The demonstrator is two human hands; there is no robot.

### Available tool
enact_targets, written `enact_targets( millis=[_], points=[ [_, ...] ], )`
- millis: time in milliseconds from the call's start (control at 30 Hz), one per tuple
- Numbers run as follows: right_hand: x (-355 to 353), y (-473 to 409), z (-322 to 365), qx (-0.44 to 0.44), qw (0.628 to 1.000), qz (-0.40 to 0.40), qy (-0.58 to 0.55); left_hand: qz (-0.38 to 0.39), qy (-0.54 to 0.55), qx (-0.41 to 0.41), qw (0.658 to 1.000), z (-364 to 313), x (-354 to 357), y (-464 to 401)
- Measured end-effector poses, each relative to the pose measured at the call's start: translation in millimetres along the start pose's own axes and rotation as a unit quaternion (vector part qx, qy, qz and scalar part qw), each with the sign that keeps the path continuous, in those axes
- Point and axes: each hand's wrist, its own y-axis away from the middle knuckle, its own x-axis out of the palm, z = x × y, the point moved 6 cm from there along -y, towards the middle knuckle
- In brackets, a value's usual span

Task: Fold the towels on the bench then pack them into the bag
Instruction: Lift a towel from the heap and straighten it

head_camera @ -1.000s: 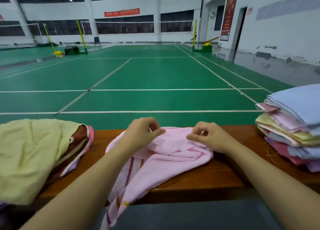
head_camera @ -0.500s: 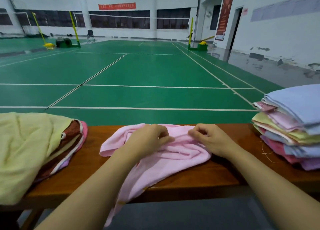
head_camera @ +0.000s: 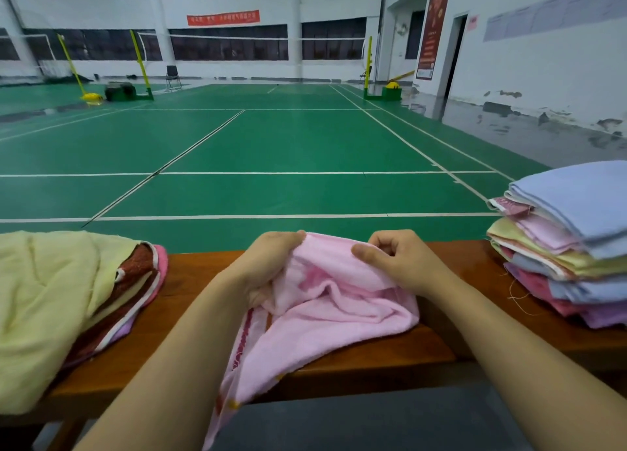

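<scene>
The left hand (head_camera: 268, 264) and the right hand (head_camera: 403, 264) each pinch the top edge of the soft pink towel (head_camera: 325, 315). It lies bunched in the middle of the brown wooden counter (head_camera: 373, 359), one end hanging off the near edge. They should probably pull apart to the corners, so the towel lies flat before the fold.

Left of the left hand (head_camera: 268, 264), running off the frame edge: yellow towel (head_camera: 40, 301), burying most of the pile beneath. Right of the right hand (head_camera: 403, 264), being cropped: folded stack (head_camera: 563, 243). Dangling below, out of frame: pink towel (head_camera: 339, 301). Banner (head_camera: 223, 18) lettering blurring beyond reading.
</scene>
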Motion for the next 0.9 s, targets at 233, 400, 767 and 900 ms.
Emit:
enact_targets(
  millis=[233, 400, 767, 900],
  points=[
    [-11, -2, -12, 0.031, 0.999, -0.035, -0.014, -0.073, -0.336, 0.160, 0.925, -27, -24, 3],
    [-11, -9, -10, 0.064, 0.985, 0.004, 0.162, -0.095, -0.393, 0.155, 0.902, -29, -48, 4],
    [-13, -6, -14, 0.232, 0.928, -0.130, -0.263, -0.130, -0.530, 0.160, 0.822, -59, -54, 13],
    [-12, -9, -4, 0.185, 0.910, -0.162, -0.332, -0.163, -0.611, 0.105, 0.767, -67, -52, 20]
  ],
)
